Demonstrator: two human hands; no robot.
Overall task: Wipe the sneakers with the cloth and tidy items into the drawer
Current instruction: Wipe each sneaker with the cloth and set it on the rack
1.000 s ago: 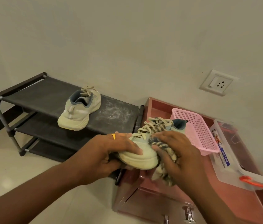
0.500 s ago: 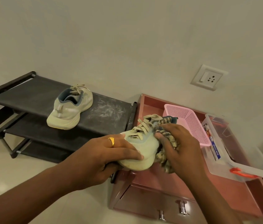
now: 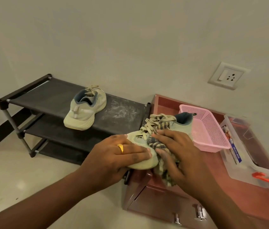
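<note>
Taking the sneaker in the hands as the centre, a dark three-tier shoe rack (image 3: 48, 96) stands at 10 o'clock against the wall. A second sneaker (image 3: 85, 111) sits on its top shelf, heel toward the camera, and a smear of white dust (image 3: 122, 109) lies at that shoe's 3 o'clock. A pink mesh basket (image 3: 208, 129) sits at 2 o'clock on the reddish drawer unit (image 3: 155, 200), close behind the sneaker's heel. A clear plastic box (image 3: 246, 154) with an orange latch (image 3: 265, 178) is at 3 o'clock, a wall socket (image 3: 227, 76) at 1 o'clock, and metal drawer handles (image 3: 198, 212) at 5 o'clock. Both hands hide much of the shoe's near side

The sneaker (image 3: 143, 165) is over the unit's left end, toe toward 8 o'clock; I cannot tell if it rests there. It is pale cream with a thick sole, a blue-grey collar and loose beige laces. The left hand (image 3: 118, 156), wearing a gold ring (image 3: 121, 147), wraps its fingers round the toe. The right hand (image 3: 180, 152) clutches a striped cloth (image 3: 156, 143), bunched and pressed against the shoe's side below the laces
</note>
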